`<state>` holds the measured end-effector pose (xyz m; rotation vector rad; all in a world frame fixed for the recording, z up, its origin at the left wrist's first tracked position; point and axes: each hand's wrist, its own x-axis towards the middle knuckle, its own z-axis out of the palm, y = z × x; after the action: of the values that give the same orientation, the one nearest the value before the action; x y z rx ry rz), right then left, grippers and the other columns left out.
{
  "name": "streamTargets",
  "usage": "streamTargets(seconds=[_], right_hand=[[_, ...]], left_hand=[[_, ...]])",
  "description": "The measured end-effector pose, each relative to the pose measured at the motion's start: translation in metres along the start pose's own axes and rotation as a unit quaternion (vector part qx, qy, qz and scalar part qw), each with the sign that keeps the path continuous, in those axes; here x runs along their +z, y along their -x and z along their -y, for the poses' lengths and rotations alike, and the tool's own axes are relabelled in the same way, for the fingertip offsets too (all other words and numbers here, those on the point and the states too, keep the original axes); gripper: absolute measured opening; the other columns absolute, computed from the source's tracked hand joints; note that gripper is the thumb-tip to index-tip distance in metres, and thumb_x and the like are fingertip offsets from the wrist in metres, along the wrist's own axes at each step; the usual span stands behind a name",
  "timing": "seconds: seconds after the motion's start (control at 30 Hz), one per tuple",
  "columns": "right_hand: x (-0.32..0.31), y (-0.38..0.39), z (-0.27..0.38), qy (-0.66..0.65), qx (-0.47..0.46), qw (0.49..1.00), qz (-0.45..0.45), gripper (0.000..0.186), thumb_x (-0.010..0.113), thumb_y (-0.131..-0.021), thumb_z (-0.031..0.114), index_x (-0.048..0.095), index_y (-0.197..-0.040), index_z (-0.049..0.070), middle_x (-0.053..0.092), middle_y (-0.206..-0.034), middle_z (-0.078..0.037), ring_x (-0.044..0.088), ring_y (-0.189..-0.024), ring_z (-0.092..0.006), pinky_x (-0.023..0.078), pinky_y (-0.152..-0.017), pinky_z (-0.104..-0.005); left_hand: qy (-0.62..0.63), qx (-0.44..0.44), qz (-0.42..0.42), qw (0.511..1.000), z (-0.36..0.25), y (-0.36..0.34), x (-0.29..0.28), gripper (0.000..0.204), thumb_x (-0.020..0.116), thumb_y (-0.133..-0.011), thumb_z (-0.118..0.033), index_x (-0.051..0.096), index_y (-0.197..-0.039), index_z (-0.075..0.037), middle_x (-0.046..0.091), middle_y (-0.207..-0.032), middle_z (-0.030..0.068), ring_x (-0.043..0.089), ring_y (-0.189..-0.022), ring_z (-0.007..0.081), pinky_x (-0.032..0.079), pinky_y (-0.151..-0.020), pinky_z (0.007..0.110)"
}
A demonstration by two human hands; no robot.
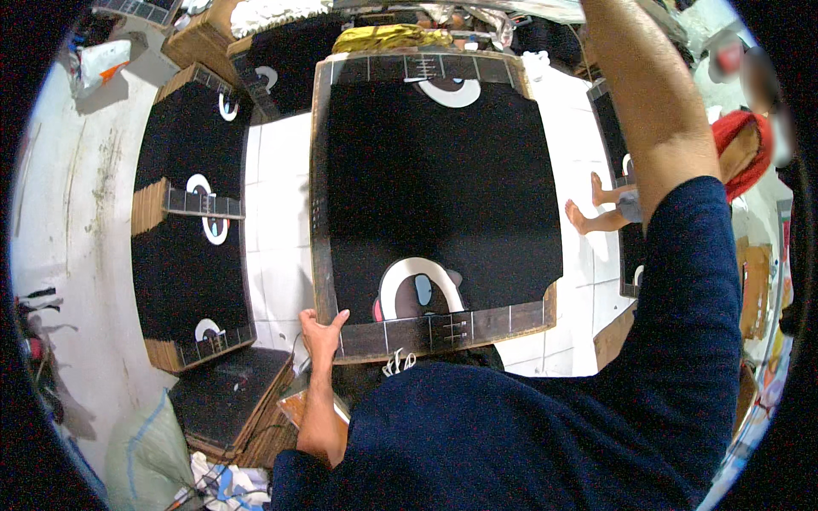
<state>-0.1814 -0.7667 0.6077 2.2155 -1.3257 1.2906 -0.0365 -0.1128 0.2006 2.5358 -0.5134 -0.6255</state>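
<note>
A large black board (439,187) lies in front of me, with cartoon-eye prints at its near end (400,281) and far end. Dark, grid-marked wooden strips (486,315) run along both ends. My left hand (324,328) grips the board's near left corner, thumb and forefinger spread at the edge. My right arm (665,102) reaches up past the board's right side and out of the top of the picture, so that hand is hidden from me.
Stacked printed black boards (187,281) stand at left, more (281,60) behind. Dark stacked sheets (221,400) and a pale sack (136,451) lie lower left. Yellow cloth (392,38) is beyond the board. Another person's bare feet (579,217) rest on white tiles at right, near a red object (741,153).
</note>
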Motion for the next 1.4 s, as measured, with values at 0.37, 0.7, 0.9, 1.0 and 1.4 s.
streamTargets(seconds=[0.37,0.7,0.9,1.0,1.4], right_hand=[[-0.005,0.024,-0.004,-0.013,-0.031,0.999,0.001,0.036,0.082,-0.083,0.023,0.073,-0.115,0.009,0.074,-0.108,-0.016,0.069,-0.106,-0.0359,0.053,-0.093,-0.0446],[-0.001,0.201,-0.031,-0.086,-0.081,0.993,-0.014,0.032,0.073,-0.079,0.009,0.072,-0.110,0.017,0.072,-0.108,-0.006,0.065,-0.107,-0.0290,0.042,-0.095,-0.0464],[0.012,0.345,-0.036,-0.116,-0.039,0.990,0.070,0.047,0.074,-0.065,0.004,0.071,-0.110,0.019,0.070,-0.106,-0.001,0.063,-0.107,-0.0251,0.041,-0.101,-0.0440],[0.041,0.361,-0.054,-0.105,-0.038,0.986,0.127,0.049,0.077,-0.064,0.004,0.070,-0.110,0.019,0.070,-0.106,0.000,0.062,-0.109,-0.0250,0.041,-0.102,-0.0453],[0.224,0.276,-0.097,0.002,-0.123,0.963,0.240,0.037,0.073,-0.078,0.010,0.070,-0.114,0.019,0.070,-0.106,-0.002,0.064,-0.106,-0.0268,0.044,-0.093,-0.0468]], left_hand=[[-0.044,0.049,-0.043,0.997,0.019,-0.015,0.033,0.078,0.092,-0.070,-0.050,0.053,-0.116,0.000,0.055,-0.115,0.0187,0.056,-0.108,0.0385,0.046,-0.094,0.049],[0.701,0.118,0.209,0.671,-0.342,-0.065,0.025,0.075,0.065,-0.099,-0.052,0.047,-0.145,0.004,0.049,-0.145,0.0222,0.051,-0.133,0.0346,0.040,-0.110,0.052],[0.728,-0.230,0.198,0.615,-0.356,-0.075,0.059,0.079,0.048,-0.094,-0.068,0.050,-0.147,-0.011,0.053,-0.141,0.0164,0.050,-0.130,0.0346,0.039,-0.112,0.055],[0.671,-0.308,0.162,0.655,-0.303,-0.088,0.108,0.080,0.049,-0.095,-0.065,0.049,-0.147,-0.005,0.050,-0.149,0.0203,0.049,-0.136,0.0370,0.037,-0.117,0.054],[-0.071,0.412,-0.086,0.904,-0.227,-0.123,0.147,0.104,0.091,-0.066,-0.033,0.044,-0.153,0.000,0.052,-0.152,0.0202,0.043,-0.146,0.0357,0.028,-0.122,0.055]])
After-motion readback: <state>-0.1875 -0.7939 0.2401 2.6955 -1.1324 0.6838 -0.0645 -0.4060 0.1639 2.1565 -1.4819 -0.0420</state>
